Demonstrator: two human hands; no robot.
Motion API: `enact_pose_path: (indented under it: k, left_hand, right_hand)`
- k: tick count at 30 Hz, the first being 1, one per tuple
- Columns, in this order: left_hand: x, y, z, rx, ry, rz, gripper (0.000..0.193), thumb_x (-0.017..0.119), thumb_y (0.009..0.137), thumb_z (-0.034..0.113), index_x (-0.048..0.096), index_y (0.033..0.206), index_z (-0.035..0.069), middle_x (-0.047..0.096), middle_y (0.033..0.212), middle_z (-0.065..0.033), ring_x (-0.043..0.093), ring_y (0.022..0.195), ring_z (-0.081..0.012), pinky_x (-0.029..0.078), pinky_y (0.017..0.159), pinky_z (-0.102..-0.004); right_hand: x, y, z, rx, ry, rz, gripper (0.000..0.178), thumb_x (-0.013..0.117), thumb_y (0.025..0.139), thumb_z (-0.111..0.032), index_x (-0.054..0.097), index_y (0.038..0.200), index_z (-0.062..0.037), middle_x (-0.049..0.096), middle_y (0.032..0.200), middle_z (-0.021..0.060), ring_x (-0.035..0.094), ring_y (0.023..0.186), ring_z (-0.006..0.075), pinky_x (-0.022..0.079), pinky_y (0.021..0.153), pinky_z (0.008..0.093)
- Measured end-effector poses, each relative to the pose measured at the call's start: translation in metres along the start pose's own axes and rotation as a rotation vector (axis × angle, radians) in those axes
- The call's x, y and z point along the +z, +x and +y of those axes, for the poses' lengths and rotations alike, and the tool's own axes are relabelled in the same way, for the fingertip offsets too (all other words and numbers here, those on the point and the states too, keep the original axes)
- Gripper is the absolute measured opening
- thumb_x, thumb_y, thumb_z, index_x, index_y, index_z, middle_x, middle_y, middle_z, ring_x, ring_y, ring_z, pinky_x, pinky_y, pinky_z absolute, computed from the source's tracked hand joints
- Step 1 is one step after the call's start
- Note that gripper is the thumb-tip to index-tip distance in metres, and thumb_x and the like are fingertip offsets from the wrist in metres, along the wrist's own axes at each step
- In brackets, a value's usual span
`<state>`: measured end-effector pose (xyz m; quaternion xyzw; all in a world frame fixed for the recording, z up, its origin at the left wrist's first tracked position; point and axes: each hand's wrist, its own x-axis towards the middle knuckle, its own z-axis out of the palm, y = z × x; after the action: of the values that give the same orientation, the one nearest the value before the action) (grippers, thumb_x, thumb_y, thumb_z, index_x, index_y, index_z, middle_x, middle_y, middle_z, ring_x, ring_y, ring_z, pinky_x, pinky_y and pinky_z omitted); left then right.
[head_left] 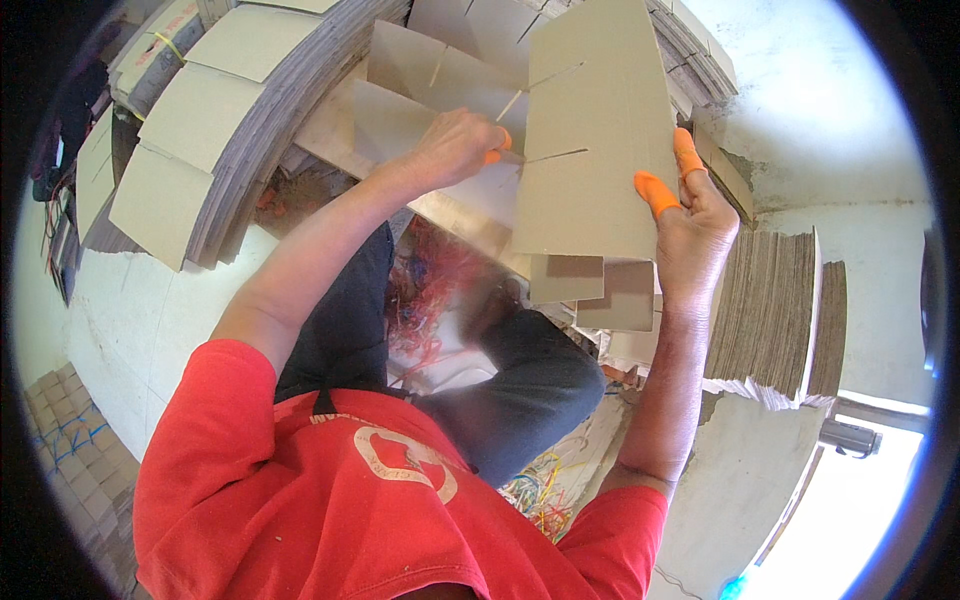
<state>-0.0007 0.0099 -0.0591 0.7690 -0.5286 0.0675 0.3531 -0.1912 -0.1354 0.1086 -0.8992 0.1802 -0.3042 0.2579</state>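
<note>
My right hand (693,215), with orange finger covers on its thumb and a finger, grips the right edge of a large slotted cardboard sheet (595,130). The sheet stands tilted in front of me, and two of its slits show on its left half. Close to the sheet's left edge is my left hand (462,148), its fingers curled in and orange covers on the tips. What it pinches is hidden behind the fingers. Beyond and around it stand more slotted cardboard pieces (400,115). Below the big sheet, smaller cardboard flaps (615,295) stick out.
Tall stacks of cut cardboard (190,130) rise at the left, and another stack (765,310) stands at the right by the wall. Under the wooden board (455,225) lies a tangle of red strings (430,285). Coloured straps (545,495) lie on the floor beside my leg.
</note>
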Motion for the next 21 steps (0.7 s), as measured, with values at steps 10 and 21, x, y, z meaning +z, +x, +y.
enact_pose_path:
  k: [10, 21]
  left_hand:
    - [-0.001, 0.0, -0.002, -0.006, 0.01, -0.071, 0.011, 0.07, 0.077, 0.013, 0.068, 0.088, 0.01, 0.062, 0.074, -0.0112, 0.062, 0.077, -0.0324, 0.048, 0.071, -0.0437]
    - [0.003, 0.006, -0.004, -0.017, 0.031, -0.032, 0.012, 0.071, 0.076, 0.015, 0.069, 0.089, 0.013, 0.065, 0.078, -0.0103, 0.063, 0.079, -0.032, 0.049, 0.069, -0.0445]
  right_hand:
    - [0.033, -0.007, 0.011, 0.015, -0.038, -0.168, 0.056, 0.072, 0.077, 0.001, 0.056, 0.13, -0.0006, 0.07, 0.106, 0.0119, 0.059, 0.088, 0.0057, 0.048, 0.08, 0.0227]
    - [0.089, -0.009, 0.025, -0.154, -0.195, -0.564, 0.052, 0.073, 0.075, -0.008, 0.054, 0.121, 0.0043, 0.062, 0.083, 0.0253, 0.064, 0.078, 0.0371, 0.051, 0.068, 0.0434]
